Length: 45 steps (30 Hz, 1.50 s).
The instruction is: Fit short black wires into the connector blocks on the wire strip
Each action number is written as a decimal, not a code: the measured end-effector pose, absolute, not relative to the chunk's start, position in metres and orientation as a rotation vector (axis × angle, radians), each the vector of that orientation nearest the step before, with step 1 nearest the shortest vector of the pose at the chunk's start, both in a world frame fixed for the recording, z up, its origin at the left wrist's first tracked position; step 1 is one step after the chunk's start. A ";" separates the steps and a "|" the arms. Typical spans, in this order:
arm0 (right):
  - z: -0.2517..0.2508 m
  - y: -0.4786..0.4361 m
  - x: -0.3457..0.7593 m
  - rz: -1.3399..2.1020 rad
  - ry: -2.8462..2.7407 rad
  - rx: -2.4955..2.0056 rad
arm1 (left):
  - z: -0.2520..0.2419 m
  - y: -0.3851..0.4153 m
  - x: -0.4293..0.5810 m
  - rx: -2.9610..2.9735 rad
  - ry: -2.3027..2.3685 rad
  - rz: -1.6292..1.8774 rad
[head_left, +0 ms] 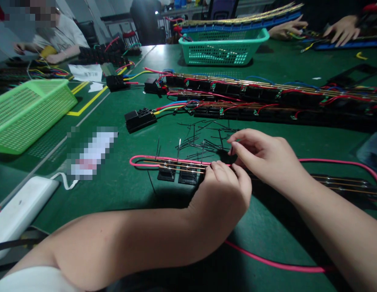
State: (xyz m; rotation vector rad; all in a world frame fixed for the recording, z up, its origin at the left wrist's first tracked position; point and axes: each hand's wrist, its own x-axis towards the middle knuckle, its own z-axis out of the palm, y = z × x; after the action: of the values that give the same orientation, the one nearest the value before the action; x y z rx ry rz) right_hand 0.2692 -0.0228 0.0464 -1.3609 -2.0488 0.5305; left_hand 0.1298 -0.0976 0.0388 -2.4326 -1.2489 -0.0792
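A long strip of black socket blocks point(177, 173) with copper rails and a pink wire point(151, 158) looped round it lies across the green table in front of me. My left hand point(226, 190) rests on the strip, fingers curled down onto the rails. My right hand point(261, 156) hovers just behind it, thumb and fingers pinched together near the strip; what they pinch is too small to make out. A scatter of thin black pins point(203, 140) lies just beyond both hands.
Finished strips with coloured wires point(267, 97) lie across the middle. A teal basket point(223, 48) stands at the back, a light green basket point(26, 111) at the left, a white power strip point(20, 211) near left. Other people's hands point(343, 28) work at the far edges.
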 end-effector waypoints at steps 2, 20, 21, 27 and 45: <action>0.045 -0.022 0.270 0.538 -2.037 -1.378 | 0.040 -0.096 0.130 -2.450 -1.270 -0.080; 0.039 -0.029 0.262 0.712 -1.813 -1.238 | 0.032 -0.103 0.129 -2.332 -1.297 -0.038; 0.038 -0.029 0.262 0.709 -1.817 -1.241 | 0.031 -0.104 0.129 -2.326 -1.306 -0.050; 0.038 -0.029 0.263 0.720 -1.807 -1.241 | 0.039 -0.108 0.129 -2.387 -1.211 -0.117; 0.051 -0.036 0.265 0.478 -1.945 -1.061 | 0.037 -0.118 0.130 -2.270 -1.101 -0.056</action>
State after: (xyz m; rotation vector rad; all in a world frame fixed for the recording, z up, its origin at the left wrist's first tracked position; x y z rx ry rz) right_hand 0.2648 -0.0362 0.0513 -1.0606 -1.9450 0.4778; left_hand 0.1304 -0.1179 0.0369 -2.2698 -1.1009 -0.0564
